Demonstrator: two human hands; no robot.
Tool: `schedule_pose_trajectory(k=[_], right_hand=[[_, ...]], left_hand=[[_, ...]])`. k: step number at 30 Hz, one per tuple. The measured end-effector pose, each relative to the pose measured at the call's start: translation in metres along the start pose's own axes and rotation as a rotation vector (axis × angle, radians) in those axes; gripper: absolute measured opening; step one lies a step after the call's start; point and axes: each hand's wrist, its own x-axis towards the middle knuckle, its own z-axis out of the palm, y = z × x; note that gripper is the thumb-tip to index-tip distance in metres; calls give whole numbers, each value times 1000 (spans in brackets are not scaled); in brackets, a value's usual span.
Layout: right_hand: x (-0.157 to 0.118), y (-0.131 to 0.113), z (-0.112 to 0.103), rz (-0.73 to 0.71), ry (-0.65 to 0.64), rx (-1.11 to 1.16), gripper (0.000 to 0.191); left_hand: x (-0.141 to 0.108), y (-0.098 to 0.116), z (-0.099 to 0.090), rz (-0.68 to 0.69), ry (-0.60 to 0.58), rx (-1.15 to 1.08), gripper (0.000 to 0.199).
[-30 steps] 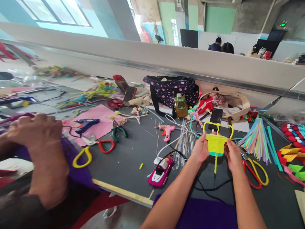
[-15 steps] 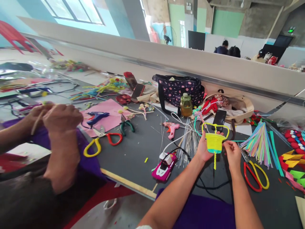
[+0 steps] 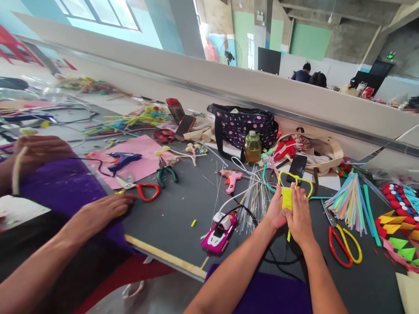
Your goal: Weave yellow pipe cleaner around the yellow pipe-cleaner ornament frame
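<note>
A small yellow pipe-cleaner piece (image 3: 287,199) with looped strands on top and a twisted stem below is between my two hands over the dark table. My left hand (image 3: 276,210) is closed round its left side. My right hand (image 3: 300,213) presses over its right side, fingers together, hiding part of it. Left of my hands lie a magenta and white car-shaped device (image 3: 220,235) and a pink glue gun (image 3: 232,179). Scissors with red and yellow handles (image 3: 343,244) rest to the right.
At the left, a co-worker's hand (image 3: 109,207) reaches onto other scissors (image 3: 148,192). A blue glue gun (image 3: 124,161) lies on pink paper. Behind stand a bottle (image 3: 253,147) and a patterned bag (image 3: 229,120). Pastel strips (image 3: 350,203) fan out at the right.
My right hand has moved from the edge of the yellow piece onto its front, covering it. The co-worker's hands have separated, one reaching down to the scissors. The view has shifted slightly.
</note>
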Motion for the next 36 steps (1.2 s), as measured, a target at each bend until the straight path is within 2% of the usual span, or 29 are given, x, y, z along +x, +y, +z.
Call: schedule_pose_trajectory(k=[3,5,8,10,12,15,18,20,23,25,26,30,36], right_hand=[[1,0,-7,25,47,124,59],[1,2,-15,114,150,256,51],[1,11,-23,407,380,431,44],[1,19,-24,599,467,575,45],[1,25,-23,745,466,738,44],[2,28,-20,869,346,968,37],[3,26,-20,906,275,1149,37],[4,25,-21,922,318,1172,36],[2,26,-24,943,391,1131,34],[0,25,-25,956,376,1155,31],[-1,23,-25,965,346,1186,30],[-4,16,-20,1016,236,1227,32],[-10,15,-14,1032,297,1132,27]], left_hand=[[-1,3,2,-10,-10,-15,65],[-3,6,4,-13,-18,-26,66],[-4,10,6,-4,-26,-49,68],[-5,11,8,-2,-23,-62,69],[-4,10,8,-4,-14,-66,71],[-1,5,9,12,9,-49,69],[1,1,10,4,35,1,62],[2,-1,10,-10,98,77,56],[1,-4,9,31,308,285,43],[-1,-7,8,99,447,398,39],[-2,-9,7,116,474,411,40],[-3,-13,8,131,504,388,41],[-2,-19,10,173,530,331,36]])
